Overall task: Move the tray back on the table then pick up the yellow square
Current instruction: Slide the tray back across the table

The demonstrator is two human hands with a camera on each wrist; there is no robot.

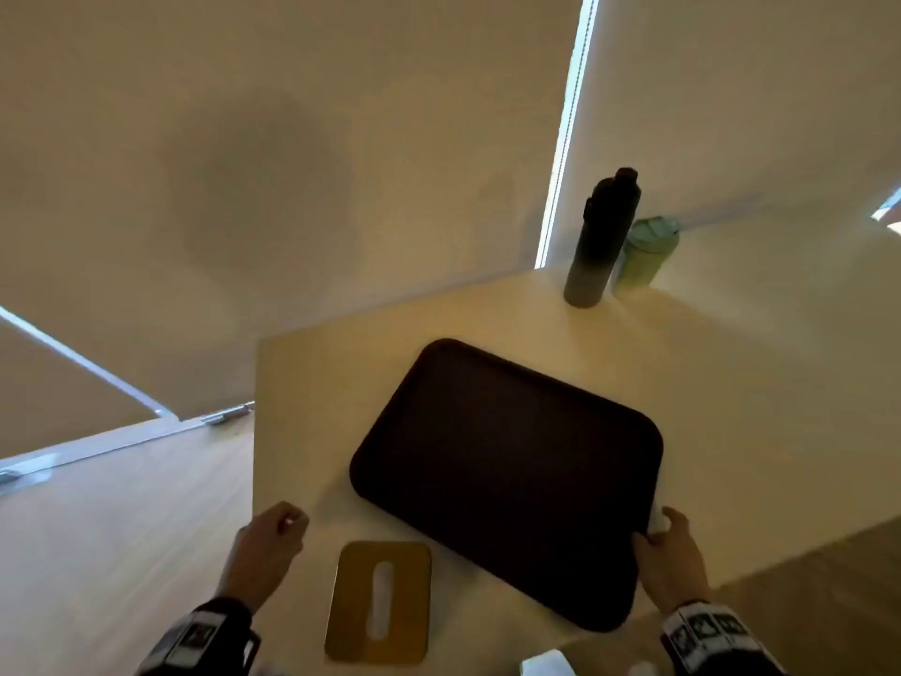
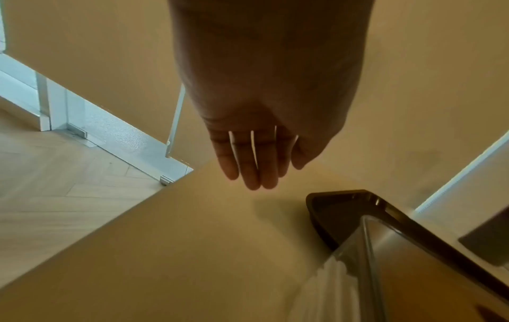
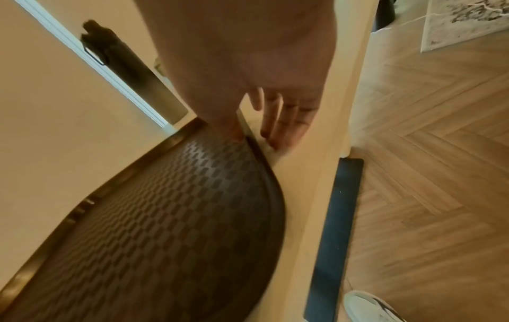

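A pale counter fills the middle. Cream window blinds hang behind it, with thin strips of daylight at 1 o'clock and 9 o'clock. The wood floor has a zigzag pattern, with a rug at 1 o'clock.

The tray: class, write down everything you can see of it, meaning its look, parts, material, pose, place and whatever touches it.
The tray is a dark brown rounded rectangle, apparently plastic, with a low raised rim and a checkered textured floor visible in the right wrist view. It lies flat and empty on the pale table, turned at an angle, its near corner at the table's front edge. The right hand holds its right rim, thumb on top. The yellow square lies apart, to its left.
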